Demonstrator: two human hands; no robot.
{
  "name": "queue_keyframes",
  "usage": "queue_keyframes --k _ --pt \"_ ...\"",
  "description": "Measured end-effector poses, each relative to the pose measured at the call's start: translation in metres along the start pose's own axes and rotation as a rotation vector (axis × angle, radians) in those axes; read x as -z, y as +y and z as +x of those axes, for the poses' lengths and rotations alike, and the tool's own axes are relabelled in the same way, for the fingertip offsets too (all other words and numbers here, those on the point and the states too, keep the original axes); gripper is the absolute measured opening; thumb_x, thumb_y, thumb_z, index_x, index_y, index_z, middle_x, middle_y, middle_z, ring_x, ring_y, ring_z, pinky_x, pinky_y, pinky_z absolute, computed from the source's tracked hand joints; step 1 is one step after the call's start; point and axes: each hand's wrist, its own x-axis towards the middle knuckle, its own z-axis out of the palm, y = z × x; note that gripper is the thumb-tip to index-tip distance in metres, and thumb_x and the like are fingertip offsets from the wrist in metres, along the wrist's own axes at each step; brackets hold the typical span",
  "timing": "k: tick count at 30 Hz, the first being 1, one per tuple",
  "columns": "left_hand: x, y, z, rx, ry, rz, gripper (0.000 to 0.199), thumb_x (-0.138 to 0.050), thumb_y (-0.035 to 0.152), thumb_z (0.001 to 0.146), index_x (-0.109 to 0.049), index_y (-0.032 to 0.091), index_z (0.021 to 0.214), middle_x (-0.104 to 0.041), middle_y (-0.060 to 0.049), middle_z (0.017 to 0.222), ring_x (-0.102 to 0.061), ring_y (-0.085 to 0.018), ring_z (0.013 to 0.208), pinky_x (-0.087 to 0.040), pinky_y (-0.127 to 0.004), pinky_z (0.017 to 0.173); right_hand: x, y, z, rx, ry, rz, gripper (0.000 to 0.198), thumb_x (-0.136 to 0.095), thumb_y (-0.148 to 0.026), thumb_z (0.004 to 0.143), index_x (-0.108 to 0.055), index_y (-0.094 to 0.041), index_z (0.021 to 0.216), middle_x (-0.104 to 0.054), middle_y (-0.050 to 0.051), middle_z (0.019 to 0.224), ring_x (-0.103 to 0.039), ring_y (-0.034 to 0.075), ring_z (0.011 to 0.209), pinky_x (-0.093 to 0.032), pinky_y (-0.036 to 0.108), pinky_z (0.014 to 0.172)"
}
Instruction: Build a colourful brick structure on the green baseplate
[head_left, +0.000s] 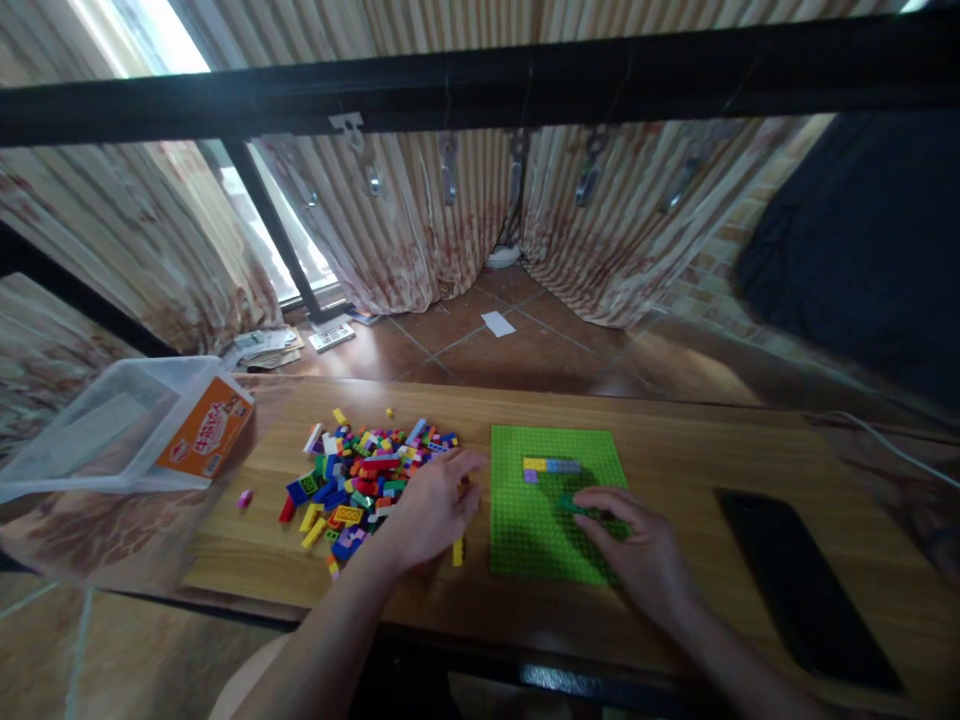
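My right hand (637,540) pinches a dark green brick (570,503) between thumb and fingertips, just over the light green baseplate (525,540). Whether that brick touches the studs, I cannot tell. Behind it on the plate stands a short row with a yellow brick (535,465) and a grey-blue brick (564,466); a purple brick (531,477) sits in front of the yellow end. My left hand (439,508) is open, fingers apart, at the right side of a heap of mixed bricks (367,465), and hides part of it.
A clear plastic box (135,430) with an orange label lies at the table's left end. To the right rests a black phone-like slab (806,590). One yellow brick (458,551) lies near my left wrist, and a pink brick (244,498) left of the heap. A dark rail (480,90) crosses behind.
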Motion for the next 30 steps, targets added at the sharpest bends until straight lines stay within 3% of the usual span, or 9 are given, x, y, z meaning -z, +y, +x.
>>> queue_keyframes --k 5,10,20,30 --pt "-0.046 0.013 0.000 -0.007 -0.061 -0.071 0.037 -0.047 0.011 0.081 -0.057 0.018 0.116 -0.062 -0.008 0.106 -0.062 -0.018 0.092 -0.050 -0.032 0.083 -0.004 -0.003 -0.001 0.034 -0.002 -0.126 0.009 -0.065 -0.031 0.081 -0.067 -0.024 0.085 -0.068 0.002 0.085 -0.062 0.020 0.084 -0.049 0.035 0.077" --pt "-0.068 0.014 0.001 -0.005 -0.041 -0.129 0.043 -0.049 0.007 0.078 -0.055 0.017 0.119 -0.062 -0.010 0.112 -0.060 -0.020 0.099 -0.050 -0.035 0.088 -0.011 -0.005 -0.004 0.083 -0.001 -0.172 0.008 -0.066 -0.030 0.081 -0.063 -0.023 0.084 -0.067 0.002 0.083 -0.060 0.019 0.083 -0.048 0.033 0.075" --pt "-0.069 0.018 0.005 0.031 0.005 -0.187 0.047 -0.048 0.003 0.075 -0.056 0.018 0.119 -0.065 -0.007 0.109 -0.061 -0.019 0.098 -0.049 -0.036 0.091 -0.033 -0.011 0.003 0.162 0.058 -0.228 0.009 -0.066 -0.030 0.082 -0.062 -0.022 0.084 -0.067 0.003 0.083 -0.060 0.020 0.083 -0.046 0.033 0.075" --pt "-0.073 0.015 0.004 0.047 0.019 -0.213 0.046 -0.049 0.005 0.075 -0.056 0.019 0.118 -0.065 -0.006 0.111 -0.061 -0.018 0.099 -0.049 -0.035 0.092 -0.041 -0.013 0.005 0.193 -0.049 -0.214 0.015 -0.063 -0.028 0.085 -0.065 -0.022 0.098 -0.070 0.004 0.094 -0.062 0.021 0.090 -0.046 0.036 0.081"
